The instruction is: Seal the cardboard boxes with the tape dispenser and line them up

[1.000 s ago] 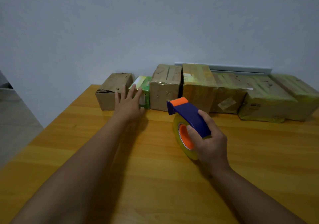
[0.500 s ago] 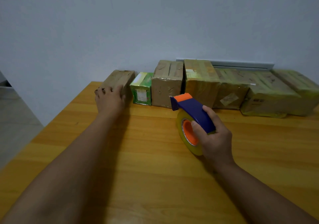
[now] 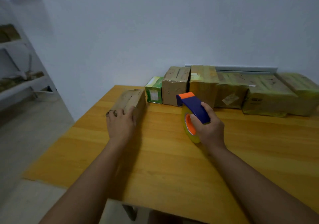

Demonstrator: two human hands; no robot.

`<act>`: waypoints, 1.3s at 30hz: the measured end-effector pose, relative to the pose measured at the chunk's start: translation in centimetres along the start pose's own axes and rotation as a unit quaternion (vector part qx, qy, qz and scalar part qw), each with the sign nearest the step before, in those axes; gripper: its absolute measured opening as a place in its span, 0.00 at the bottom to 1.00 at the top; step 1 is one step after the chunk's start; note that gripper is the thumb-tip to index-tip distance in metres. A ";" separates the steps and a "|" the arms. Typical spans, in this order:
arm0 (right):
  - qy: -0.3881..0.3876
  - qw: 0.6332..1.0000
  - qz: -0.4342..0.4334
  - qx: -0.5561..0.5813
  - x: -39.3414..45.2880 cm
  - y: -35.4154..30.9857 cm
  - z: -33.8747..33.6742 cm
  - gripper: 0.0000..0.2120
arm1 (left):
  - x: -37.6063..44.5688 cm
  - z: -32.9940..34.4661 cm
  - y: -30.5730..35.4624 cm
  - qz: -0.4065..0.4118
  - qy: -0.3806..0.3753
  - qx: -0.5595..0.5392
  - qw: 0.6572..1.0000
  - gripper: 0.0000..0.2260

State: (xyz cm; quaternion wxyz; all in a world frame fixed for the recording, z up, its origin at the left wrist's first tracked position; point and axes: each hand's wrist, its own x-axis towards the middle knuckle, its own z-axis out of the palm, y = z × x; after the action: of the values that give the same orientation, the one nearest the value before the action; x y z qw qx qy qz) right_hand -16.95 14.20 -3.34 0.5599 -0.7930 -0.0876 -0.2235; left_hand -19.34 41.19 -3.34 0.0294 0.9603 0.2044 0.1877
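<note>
Boxes sit in a row along the back edge of the wooden table [image 3: 172,154] against the wall: a small green box [image 3: 154,90], a plain brown box [image 3: 175,87], and further taped ones [image 3: 259,92] running off to the right, wrapped in yellowish tape. One more box [image 3: 131,99], plain brown cardboard with a worn near corner, lies apart from that row, closer to the table's left edge and angled. The left hand [image 3: 120,123] grips its near end, thumb on top and fingers curled over the left corner. The right hand [image 3: 209,128] grasps the tape dispenser [image 3: 193,109], fingers wrapped round its blue handle; its orange tip points at the row and the yellowish roll with an orange core hangs below, above the table.
</note>
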 end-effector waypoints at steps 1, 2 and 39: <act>-0.003 1.000 0.001 0.006 -0.2 -0.1 -0.4 0.28 | -1.1 -0.3 0.1 0.006 0.002 -0.005 1.000 0.19; -0.007 1.000 0.002 0.012 -0.5 -0.1 -1.0 0.27 | -2.1 -0.6 0.3 0.017 0.004 -0.008 1.000 0.19; 0.007 0.989 0.025 0.147 -4.1 0.4 -20.6 0.28 | -9.3 -8.0 11.4 0.276 -0.238 -0.063 0.929 0.27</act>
State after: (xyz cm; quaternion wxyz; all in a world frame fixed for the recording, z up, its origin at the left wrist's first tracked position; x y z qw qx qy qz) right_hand -25.74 -4.64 0.05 0.6767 -0.7022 -0.0959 -0.1996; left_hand -25.80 26.83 2.38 0.0846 0.9914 -0.0938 -0.0329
